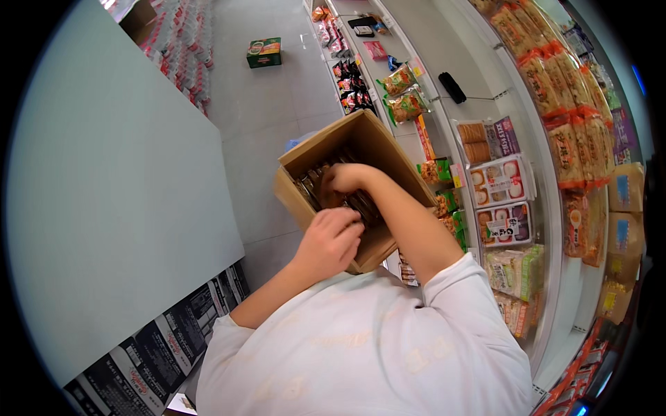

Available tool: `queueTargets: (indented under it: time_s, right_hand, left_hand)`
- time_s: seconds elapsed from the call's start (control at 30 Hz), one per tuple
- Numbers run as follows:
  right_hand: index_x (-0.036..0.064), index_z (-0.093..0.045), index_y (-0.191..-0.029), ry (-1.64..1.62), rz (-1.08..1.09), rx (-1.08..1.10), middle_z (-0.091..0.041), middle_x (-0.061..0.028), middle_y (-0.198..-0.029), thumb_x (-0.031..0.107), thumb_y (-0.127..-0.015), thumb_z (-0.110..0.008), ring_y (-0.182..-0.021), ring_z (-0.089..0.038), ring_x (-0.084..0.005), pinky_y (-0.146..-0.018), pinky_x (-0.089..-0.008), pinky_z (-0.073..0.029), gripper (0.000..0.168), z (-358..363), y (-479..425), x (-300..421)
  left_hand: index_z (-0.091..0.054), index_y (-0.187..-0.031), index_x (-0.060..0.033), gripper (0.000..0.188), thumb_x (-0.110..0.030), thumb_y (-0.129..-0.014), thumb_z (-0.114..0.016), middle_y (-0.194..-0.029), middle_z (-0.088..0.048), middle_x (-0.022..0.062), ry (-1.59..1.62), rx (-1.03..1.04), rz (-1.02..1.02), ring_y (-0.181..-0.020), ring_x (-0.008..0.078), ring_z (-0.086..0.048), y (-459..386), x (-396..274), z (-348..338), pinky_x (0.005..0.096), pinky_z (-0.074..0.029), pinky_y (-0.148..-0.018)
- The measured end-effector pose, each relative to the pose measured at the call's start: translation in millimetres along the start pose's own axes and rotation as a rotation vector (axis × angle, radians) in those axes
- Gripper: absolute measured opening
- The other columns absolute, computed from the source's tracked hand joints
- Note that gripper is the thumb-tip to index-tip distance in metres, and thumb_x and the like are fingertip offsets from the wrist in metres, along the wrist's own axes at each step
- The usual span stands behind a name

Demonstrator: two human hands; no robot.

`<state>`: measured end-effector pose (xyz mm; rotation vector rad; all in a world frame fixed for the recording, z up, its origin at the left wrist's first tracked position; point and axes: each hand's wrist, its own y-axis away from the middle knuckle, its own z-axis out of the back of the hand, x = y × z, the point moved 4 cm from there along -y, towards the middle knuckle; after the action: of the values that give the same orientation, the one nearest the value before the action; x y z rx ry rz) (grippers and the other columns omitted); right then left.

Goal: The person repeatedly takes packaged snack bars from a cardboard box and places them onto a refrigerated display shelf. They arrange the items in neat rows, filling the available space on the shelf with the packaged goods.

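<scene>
An open cardboard box stands right in front of my body, its flaps folded outward. Dark, shiny packs are packed in rows inside it. My right hand reaches down into the box with bent fingers, over the packs; its fingertips are blurred and partly hidden. At the near left side of the box, my left hand has its fingers curled over the rim towards the packs. Whether either hand grips a pack is hidden.
Shelves with snack bags, boxed pastries and large orange-edged packs line the right. A large pale panel fills the left, above dark printed cartons. A green carton and bottle packs stand farther off.
</scene>
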<state>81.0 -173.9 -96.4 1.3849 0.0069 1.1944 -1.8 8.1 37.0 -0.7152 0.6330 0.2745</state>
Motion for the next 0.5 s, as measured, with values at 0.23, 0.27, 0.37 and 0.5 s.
queueTargets:
  time_s: [0.23,0.27,0.37,0.5]
  right_hand:
    - [0.004,-0.079,-0.119,-0.243,0.292,-0.440,-0.073,-0.0044,-0.092,0.020,-0.109,-0.061,-0.083,-0.062,-0.0137,-0.078,-0.0322,-0.053,0.025,15.2,186.8,24.0]
    - [0.004,-0.077,-0.123,-0.365,0.342,-0.445,-0.071,-0.0033,-0.091,0.020,-0.111,-0.060,-0.081,-0.060,-0.0125,-0.077,-0.0310,-0.052,0.026,8.0,208.0,22.5]
    - [0.003,-0.071,-0.131,-0.564,0.502,-0.565,-0.070,-0.0027,-0.094,0.017,-0.112,-0.059,-0.084,-0.063,-0.0105,-0.077,-0.0300,-0.053,0.027,-11.5,254.1,1.6]
    - [0.003,-0.066,-0.139,-0.750,0.608,-0.876,-0.066,-0.0017,-0.092,0.013,-0.111,-0.059,-0.084,-0.063,-0.0094,-0.077,-0.0272,-0.052,0.030,-33.0,347.3,-15.4]
  left_hand:
    - [-0.069,-0.126,-0.0050,0.059,-0.010,-0.071,-0.092,-0.131,-0.067,0.0148,-0.184,-0.132,0.149,-0.122,0.0365,-0.065,-26.0,-9.0,-2.9,0.0478,-0.053,-0.104]
    - [-0.069,-0.124,-0.0055,0.058,-0.011,-0.071,-0.092,-0.127,-0.068,0.0138,-0.176,-0.143,0.118,-0.119,0.0352,-0.067,-31.7,-13.3,-6.6,0.0472,-0.054,-0.103]
    - [-0.072,-0.117,-0.0043,0.052,-0.005,-0.069,-0.091,-0.118,-0.073,0.0130,-0.124,-0.211,-0.016,-0.107,0.0337,-0.072,-48.7,-35.7,-24.0,0.0438,-0.060,-0.092]
    - [-0.072,-0.114,-0.0007,0.042,0.005,-0.075,-0.087,-0.108,-0.075,0.0156,0.122,-0.320,0.061,-0.096,0.0302,-0.076,-74.4,-75.7,-42.8,0.0366,-0.062,-0.084]
